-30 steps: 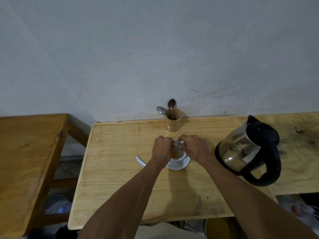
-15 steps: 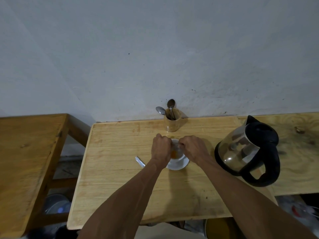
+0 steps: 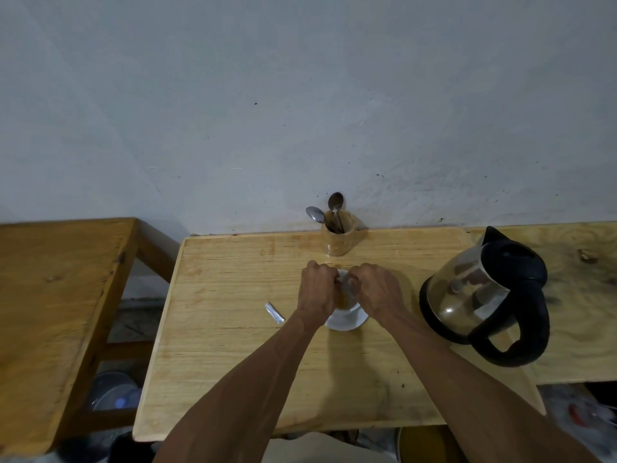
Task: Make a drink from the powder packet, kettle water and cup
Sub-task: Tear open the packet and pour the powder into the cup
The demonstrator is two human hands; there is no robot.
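A white cup [image 3: 346, 304] with brownish contents stands on a white saucer [image 3: 347, 323] in the middle of the wooden table [image 3: 233, 345]. Both fists are held close together just above the cup's rim. My left hand [image 3: 317, 289] and my right hand [image 3: 375, 289] pinch a small silvery powder packet [image 3: 347, 283] between them; most of it is hidden by the fingers. A glass kettle [image 3: 474, 292] with a black handle and lid sits to the right, a short gap from my right forearm.
A torn silvery strip [image 3: 274, 313] lies on the table left of the saucer. A wooden holder [image 3: 338, 240] with two spoons stands by the wall behind the cup. A second wooden table [image 3: 50, 295] is at the left. Bowls sit below.
Both hands stay over the cup and have drawn slightly closer together, hiding more of the packet. Nothing else has moved.
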